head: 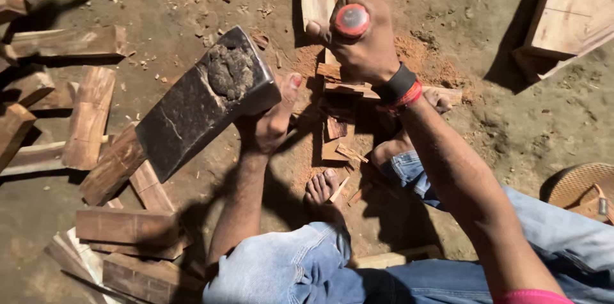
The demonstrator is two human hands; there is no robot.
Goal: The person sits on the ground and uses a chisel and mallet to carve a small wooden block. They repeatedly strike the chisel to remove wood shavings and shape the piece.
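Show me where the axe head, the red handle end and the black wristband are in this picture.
axe head [192,109]: head view, on its dark flat side.
red handle end [351,20]: head view, on the round red cap.
black wristband [395,83]: head view, on the band at the right wrist.

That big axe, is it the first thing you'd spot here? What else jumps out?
Yes: the axe fills the middle left, its dark head raised, gripped under the head by the left hand. Next comes the right hand, top centre, wrapped around a red-capped handle end, with a black and red wristband. Split wood pieces lie all over the dirt on the left.
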